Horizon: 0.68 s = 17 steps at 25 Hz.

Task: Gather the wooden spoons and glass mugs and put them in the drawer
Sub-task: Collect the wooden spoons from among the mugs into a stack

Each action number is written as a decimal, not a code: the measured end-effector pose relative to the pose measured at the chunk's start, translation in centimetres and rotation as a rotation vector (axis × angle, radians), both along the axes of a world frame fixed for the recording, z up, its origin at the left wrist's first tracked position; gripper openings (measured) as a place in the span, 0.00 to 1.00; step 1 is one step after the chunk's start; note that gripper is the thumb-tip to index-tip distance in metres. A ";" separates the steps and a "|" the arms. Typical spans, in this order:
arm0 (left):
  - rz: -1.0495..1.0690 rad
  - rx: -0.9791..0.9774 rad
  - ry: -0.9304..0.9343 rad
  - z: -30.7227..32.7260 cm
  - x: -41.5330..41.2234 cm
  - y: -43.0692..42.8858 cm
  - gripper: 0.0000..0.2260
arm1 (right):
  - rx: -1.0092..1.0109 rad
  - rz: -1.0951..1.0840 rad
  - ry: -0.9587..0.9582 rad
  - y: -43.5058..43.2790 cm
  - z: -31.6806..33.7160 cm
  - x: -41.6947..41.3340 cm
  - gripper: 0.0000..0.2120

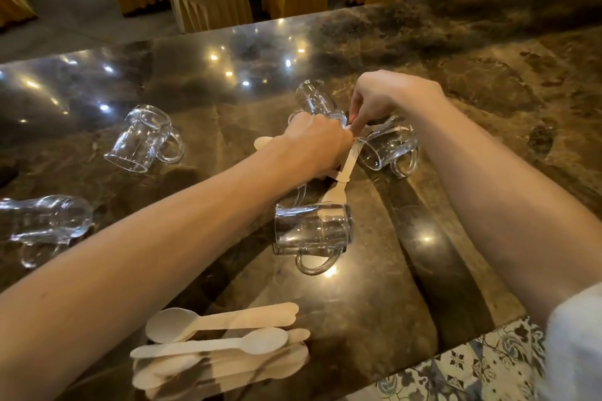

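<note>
A loose pile of wooden spoons (221,332) lies at the near edge of the marble worktop (488,91); reflections blur how many there are. Five glass mugs (312,233) lie on their sides, two toward the left edge and three around the middle. There the left hand (312,146) has its grip wrapped round a bundle of spoons (347,163), and the right hand (381,98) pinches one handle tip at the bundle's top.

TEXT: none legible | LABELS/BRANDS: none legible | NUMBERS/SIGNS: none legible | SURFACES: glass mugs (312,231), wooden spoons (221,332), countertop (423,270) carry no readable marking
</note>
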<state>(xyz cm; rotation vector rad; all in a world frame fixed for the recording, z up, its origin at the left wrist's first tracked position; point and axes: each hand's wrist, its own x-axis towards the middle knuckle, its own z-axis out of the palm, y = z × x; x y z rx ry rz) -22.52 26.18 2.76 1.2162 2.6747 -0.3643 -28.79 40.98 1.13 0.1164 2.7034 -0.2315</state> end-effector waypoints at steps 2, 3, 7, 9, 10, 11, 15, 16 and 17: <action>-0.013 0.038 0.014 -0.1 -0.1 -0.2 0.16 | -0.010 0.027 -0.022 0.0 0.1 0.4 0.10; -0.020 0.059 0.014 -0.1 -0.1 -0.4 0.17 | -0.014 0.034 -0.026 -0.1 0.1 0.5 0.11; -0.055 0.184 -0.039 0.0 -0.3 -0.8 0.10 | -0.028 0.025 0.014 0.1 0.1 0.8 0.12; -0.064 0.244 -0.059 0.4 -0.6 -1.1 0.09 | -0.045 0.016 0.033 0.2 0.0 0.8 0.13; -0.071 0.285 -0.067 0.6 -0.7 -1.3 0.09 | -0.051 0.019 0.036 0.3 -0.1 0.9 0.13; -0.080 0.338 -0.076 1.0 -0.7 -1.6 0.10 | -0.050 0.027 0.043 0.4 -0.1 1.0 0.12; -0.063 0.671 -0.129 3.8 -0.3 -2.6 0.09 | -0.024 0.045 0.154 0.5 0.7 1.5 0.11; -0.042 0.761 -0.151 4.6 0.0 -2.9 0.09 | -0.018 0.042 0.190 0.5 1.0 1.7 0.11; -0.023 0.846 -0.175 5.3 0.4 -3.3 0.09 | -0.023 0.024 0.231 0.5 1.4 2.0 0.11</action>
